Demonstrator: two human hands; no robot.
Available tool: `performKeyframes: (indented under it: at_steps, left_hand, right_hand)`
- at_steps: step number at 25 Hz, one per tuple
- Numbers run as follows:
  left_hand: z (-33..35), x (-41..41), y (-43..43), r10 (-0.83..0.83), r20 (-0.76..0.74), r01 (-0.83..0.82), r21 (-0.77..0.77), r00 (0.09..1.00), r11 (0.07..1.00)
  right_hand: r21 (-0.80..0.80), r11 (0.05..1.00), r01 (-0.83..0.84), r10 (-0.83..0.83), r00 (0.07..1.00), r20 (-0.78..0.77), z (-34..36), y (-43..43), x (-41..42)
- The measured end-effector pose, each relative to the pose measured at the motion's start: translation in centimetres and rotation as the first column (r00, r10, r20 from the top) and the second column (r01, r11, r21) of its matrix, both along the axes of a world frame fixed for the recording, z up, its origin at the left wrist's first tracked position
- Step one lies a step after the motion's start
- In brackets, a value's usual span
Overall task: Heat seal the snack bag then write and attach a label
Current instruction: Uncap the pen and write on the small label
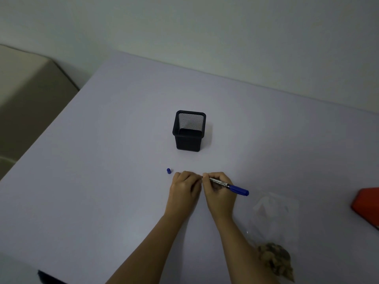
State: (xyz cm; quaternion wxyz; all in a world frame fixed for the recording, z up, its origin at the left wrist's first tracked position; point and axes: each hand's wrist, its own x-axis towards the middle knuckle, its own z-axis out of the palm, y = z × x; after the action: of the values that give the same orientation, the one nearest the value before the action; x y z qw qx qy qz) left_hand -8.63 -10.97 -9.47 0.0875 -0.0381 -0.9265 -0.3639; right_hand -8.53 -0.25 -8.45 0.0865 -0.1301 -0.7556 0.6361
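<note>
My right hand grips a blue marker, its tip pointing left toward my left hand. My left hand rests on the table with its fingers curled, right beside the marker tip; any label under it is hidden. The marker's blue cap lies on the table just left of my left hand. A clear snack bag with brown snacks at its near end lies to the right of my right forearm.
An empty black mesh pen holder stands on the lavender table beyond my hands. A red object sits at the right edge. A beige surface lies off the table's left edge. The wall runs behind the table.
</note>
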Motion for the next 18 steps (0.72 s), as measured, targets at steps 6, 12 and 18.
performKeyframes:
  at_steps: [6, 12, 18]
  left_hand:
    - [-0.01, 0.12, -0.04, 0.071, 0.009, -0.071, 0.048, 0.997, 0.996]
    - [-0.26, 0.55, -0.22, 0.050, -0.022, -0.051, -0.014, 0.998, 0.999]
    - [0.01, 0.47, -0.83, 0.035, 0.010, -0.035, -0.001, 0.999, 0.999]
  right_hand:
    - [0.081, 0.993, -0.080, 0.082, 0.996, -0.030, -0.24, 0.46, 0.02]
    - [0.073, 0.993, -0.094, 0.096, 0.995, -0.024, -0.41, 0.52, 0.08]
    - [0.090, 0.992, -0.090, 0.095, 0.994, -0.048, -0.15, 0.38, 0.05]
